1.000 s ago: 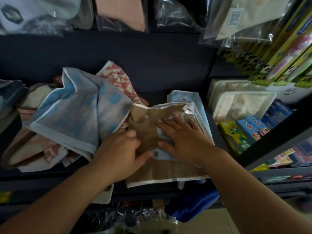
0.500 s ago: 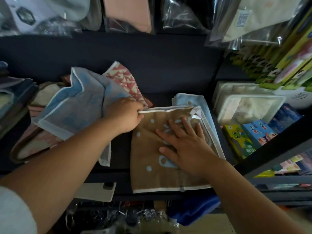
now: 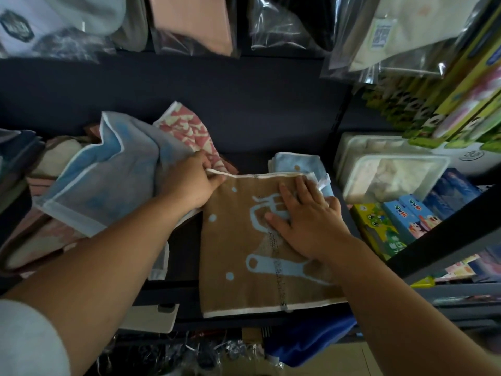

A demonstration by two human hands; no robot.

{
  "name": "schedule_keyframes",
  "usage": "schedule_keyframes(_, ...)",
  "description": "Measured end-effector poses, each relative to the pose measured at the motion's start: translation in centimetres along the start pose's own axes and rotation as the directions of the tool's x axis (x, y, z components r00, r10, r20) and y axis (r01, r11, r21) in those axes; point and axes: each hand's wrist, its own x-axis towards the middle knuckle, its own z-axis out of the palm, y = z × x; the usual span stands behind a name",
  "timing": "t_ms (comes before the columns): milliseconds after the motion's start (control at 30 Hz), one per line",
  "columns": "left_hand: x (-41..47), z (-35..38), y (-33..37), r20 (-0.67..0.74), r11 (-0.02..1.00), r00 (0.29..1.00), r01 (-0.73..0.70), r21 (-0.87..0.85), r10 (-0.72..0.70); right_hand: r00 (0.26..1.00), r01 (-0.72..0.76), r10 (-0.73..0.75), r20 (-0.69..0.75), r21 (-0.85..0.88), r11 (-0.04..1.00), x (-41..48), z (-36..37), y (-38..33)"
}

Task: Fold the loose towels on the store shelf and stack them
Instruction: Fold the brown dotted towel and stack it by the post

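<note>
A brown towel point(image 3: 238, 256) with light blue shapes and a white border lies flat on the dark shelf point(image 3: 260, 126), over a folded light blue towel point(image 3: 295, 162). My left hand point(image 3: 189, 183) pinches the brown towel's far left corner. My right hand point(image 3: 306, 221) presses flat on its right half, fingers spread. To the left lies a loose pile: a grey-blue towel point(image 3: 108, 180) on top, a red and cream patterned towel point(image 3: 187, 128) behind it, pink ones point(image 3: 40, 240) beneath.
Clear plastic boxes point(image 3: 387, 172) and colourful cartons point(image 3: 401, 221) fill the shelf bay to the right, behind a dark upright. Bagged goods point(image 3: 282, 25) hang above. A white phone-like object point(image 3: 151, 318) lies at the shelf's front edge. Blue fabric point(image 3: 311, 340) sits below.
My left hand has moved from the towel's near middle up to its far left corner, spreading the brown towel flat. My right hand has slid further up the towel.
</note>
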Motion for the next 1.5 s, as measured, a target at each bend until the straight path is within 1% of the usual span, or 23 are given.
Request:
schedule_keyframes(33,0.0,-0.2,0.1,0.030,0.999,0.999,0.018,-0.038,-0.017,1.000,-0.006,0.006,-0.014,-0.004,1.000,0.1,-0.2,0.1)
schedule_keyframes(133,0.0,-0.8,0.0,0.176,0.963,0.981,0.122,-0.241,-0.080,0.993,-0.033,0.033,-0.113,0.000,0.999,0.4,-0.9,0.3)
schedule_keyframes(200,-0.2,-1.0,-0.3,0.242,0.927,0.966,0.170,-0.333,-0.090,0.991,-0.074,0.073,-0.109,-0.009,0.997,0.7,-1.4,0.7)
schedule_keyframes(300,-0.2,-0.8,-0.5,0.200,0.883,0.972,0.201,-0.423,-0.125,0.990,-0.139,0.139,-0.019,-0.004,0.990,1.1,-1.6,0.9)
schedule_keyframes(333,-0.1,-0.6,-0.5,0.149,0.890,0.980,0.184,-0.416,-0.133,0.990,-0.143,0.143,-0.012,-0.006,0.990,1.0,-1.5,0.8)
schedule_keyframes(400,-0.1,-0.2,-0.3,0.035,0.935,0.992,0.125,-0.333,-0.120,0.989,-0.146,0.146,-0.019,-0.010,0.989,1.0,-1.1,0.7)
schedule_keyframes(467,-0.3,0.2,0.1,-0.014,0.950,0.993,0.108,-0.295,-0.117,0.987,-0.160,0.160,-0.024,-0.003,0.987,0.9,-0.8,0.6)
schedule_keyframes(533,-0.8,0.1,0.6,0.065,0.903,0.988,0.153,-0.401,-0.138,0.985,-0.169,0.169,-0.033,0.000,0.986,0.8,-0.7,0.6)
schedule_keyframes(567,-1.2,-0.2,0.8,0.137,0.864,0.979,0.196,-0.463,-0.149,0.985,-0.166,0.165,-0.046,-0.004,0.986,0.8,-0.7,0.6)
schedule_keyframes(600,-1.7,-0.6,0.9,0.213,0.824,0.965,0.243,-0.512,-0.152,0.986,-0.155,0.154,-0.068,-0.008,0.988,0.6,-0.7,0.6)
schedule_keyframes(667,-3.1,-1.7,1.0,0.336,0.775,0.931,0.317,-0.546,-0.144,0.988,-0.097,0.095,-0.121,-0.008,0.995,0.0,-0.7,0.3)
schedule_keyframes(733,-5.0,-2.7,0.7,0.415,0.763,0.897,0.372,-0.528,-0.150,0.989,0.027,-0.027,-0.144,0.004,1.000,-1.0,-0.6,-0.2)
schedule_keyframes(833,-7.5,-2.9,-0.2,0.473,0.763,0.872,0.392,-0.514,-0.128,0.977,0.202,-0.203,-0.073,-0.014,0.979,-2.4,-0.2,-0.7)
schedule_keyframes(900,-8.6,-2.3,-0.8,0.497,0.769,0.861,0.391,-0.506,-0.110,0.975,0.221,-0.222,-0.025,-0.036,0.974,-2.7,0.4,-0.7)
schedule_keyframes(967,-9.3,-1.8,-1.0,0.509,0.772,0.853,0.399,-0.495,-0.115,0.978,0.207,-0.207,-0.020,-0.025,0.978,-2.6,0.7,-0.6)
schedule_keyframes(1033,-9.8,-1.3,-0.8,0.501,0.742,0.858,0.410,-0.531,-0.116,0.979,0.203,-0.204,-0.017,-0.016,0.979,-2.6,0.7,-0.7)
schedule_keyframes(1067,-10.0,-1.2,-0.7,0.481,0.705,0.868,0.419,-0.572,-0.125,0.979,0.202,-0.202,-0.013,-0.012,0.979,-2.7,0.6,-0.7)
schedule_keyframes(1167,-10.7,-1.8,-0.2,0.426,0.516,0.881,0.469,-0.717,-0.208,0.982,0.187,-0.187,-0.015,0.011,0.982,-3.1,0.3,-1.0)
schedule_keyframes(1233,-10.9,-2.4,-0.6,0.392,0.453,0.894,0.447,-0.771,-0.216,0.979,0.202,-0.202,-0.029,0.008,0.979,-3.7,0.3,-1.3)
schedule_keyframes(1300,-11.1,-3.0,-0.9,0.384,0.439,0.899,0.437,-0.785,-0.209,0.974,0.225,-0.225,-0.025,-0.019,0.974,-4.1,0.6,-1.6)
schedule_keyframes(1367,-11.3,-3.4,-0.9,0.382,0.461,0.903,0.428,-0.777,-0.195,0.977,0.214,-0.215,-0.020,-0.017,0.977,-4.2,1.0,-1.9)
schedule_keyframes(1467,-11.2,-3.8,0.0,0.358,0.484,0.926,0.370,-0.793,-0.121,0.976,0.215,-0.214,-0.028,0.044,0.976,-3.9,1.3,-1.7)
schedule_keyframes(1500,-11.1,-4.1,0.6,0.341,0.500,0.936,0.338,-0.798,-0.089,0.975,0.219,-0.215,-0.051,0.098,0.971,-3.9,1.2,-1.4)
